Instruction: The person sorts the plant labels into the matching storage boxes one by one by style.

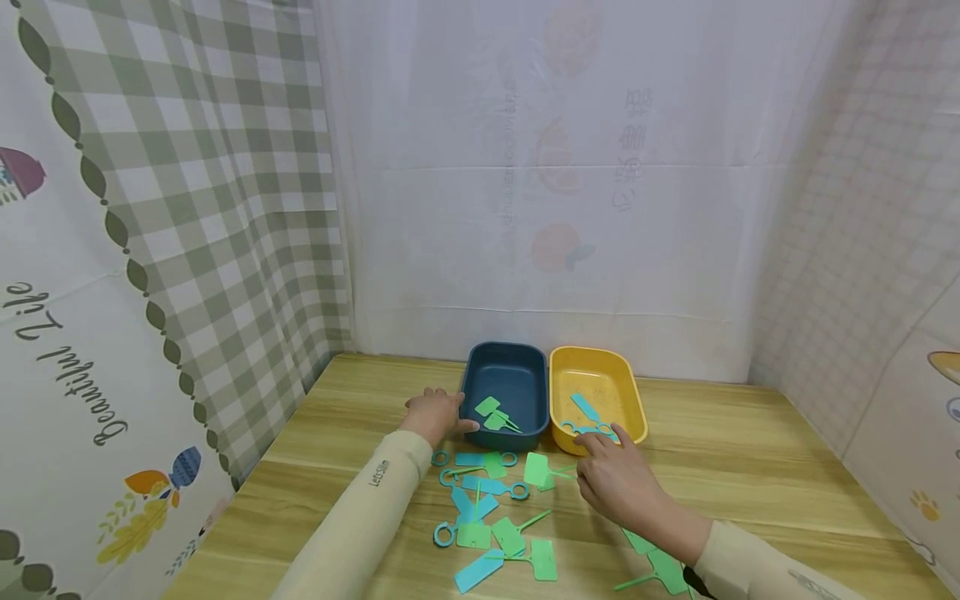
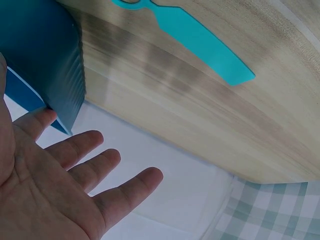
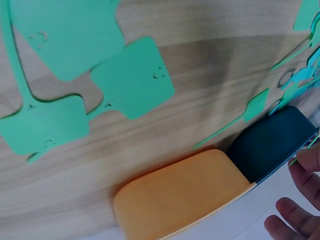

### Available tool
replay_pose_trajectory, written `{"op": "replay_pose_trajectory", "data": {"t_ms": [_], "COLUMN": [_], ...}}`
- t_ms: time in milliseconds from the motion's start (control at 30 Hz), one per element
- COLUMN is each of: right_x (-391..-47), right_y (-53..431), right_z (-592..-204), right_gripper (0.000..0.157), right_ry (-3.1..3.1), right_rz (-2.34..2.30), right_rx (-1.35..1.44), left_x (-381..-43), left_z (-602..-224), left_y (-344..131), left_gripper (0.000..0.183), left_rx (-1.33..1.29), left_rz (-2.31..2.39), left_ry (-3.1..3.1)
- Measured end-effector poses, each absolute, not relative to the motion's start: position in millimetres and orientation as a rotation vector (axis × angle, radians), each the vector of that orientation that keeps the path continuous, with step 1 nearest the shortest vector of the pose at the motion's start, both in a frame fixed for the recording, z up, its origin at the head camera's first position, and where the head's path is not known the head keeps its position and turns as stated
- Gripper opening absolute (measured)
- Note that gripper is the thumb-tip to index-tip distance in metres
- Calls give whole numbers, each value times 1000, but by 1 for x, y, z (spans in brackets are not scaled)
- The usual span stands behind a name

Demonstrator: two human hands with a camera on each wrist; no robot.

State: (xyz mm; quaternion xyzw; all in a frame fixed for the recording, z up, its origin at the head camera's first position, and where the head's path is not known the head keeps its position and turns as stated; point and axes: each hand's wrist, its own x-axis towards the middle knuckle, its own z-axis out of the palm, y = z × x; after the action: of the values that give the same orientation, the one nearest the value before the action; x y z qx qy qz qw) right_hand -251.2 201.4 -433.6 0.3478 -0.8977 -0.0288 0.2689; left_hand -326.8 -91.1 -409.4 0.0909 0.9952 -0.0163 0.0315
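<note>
My left hand [image 1: 437, 417] rests beside the left wall of the dark blue bin [image 1: 506, 375]. Its fingers spread out straight, one fingertip at the rim in the left wrist view. Several green tags [image 1: 495, 417] lie in this bin. Beyond the right hand [image 1: 622, 475] stands the yellow bin [image 1: 596, 375], its front rim close by that hand's fingertips; light blue tags [image 1: 585, 407] lie inside. In the right wrist view, the right thumb and finger pinch a green tag [image 3: 293, 162], of which only thin slivers show; the remainder is hidden.
Green and light blue tags [image 1: 480, 575] lie scattered and overlapping on the wooden table [image 1: 375, 400] before the bins. More green tags [image 1: 663, 571] sit partly under the right forearm. A white curtain [image 1: 450, 250] hangs behind; a checked cloth [image 1: 247, 167] hangs at left.
</note>
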Motion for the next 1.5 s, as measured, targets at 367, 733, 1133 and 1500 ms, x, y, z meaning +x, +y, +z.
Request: {"op": "replay_pose_trajectory", "data": {"t_ms": [367, 733, 1133, 1500], "right_x": [-267, -285, -306, -321], "right_y": [190, 176, 156, 143], "right_z": [-422, -411, -407, -402], "right_gripper": [27, 25, 26, 29], "right_ry": [-2446, -2526, -2705, -2819], "right_rz": [-44, -16, 66, 196], "right_rx": [857, 771, 590, 400], "left_x": [-328, -329, -329, -329], "left_z": [-410, -412, -412, -412], "left_y": [-91, -91, -90, -90], "left_gripper": [72, 72, 72, 73], "left_rx": [274, 266, 268, 263], "left_rz": [-54, -53, -41, -63], "left_ry": [3058, 3064, 3061, 3052]}}
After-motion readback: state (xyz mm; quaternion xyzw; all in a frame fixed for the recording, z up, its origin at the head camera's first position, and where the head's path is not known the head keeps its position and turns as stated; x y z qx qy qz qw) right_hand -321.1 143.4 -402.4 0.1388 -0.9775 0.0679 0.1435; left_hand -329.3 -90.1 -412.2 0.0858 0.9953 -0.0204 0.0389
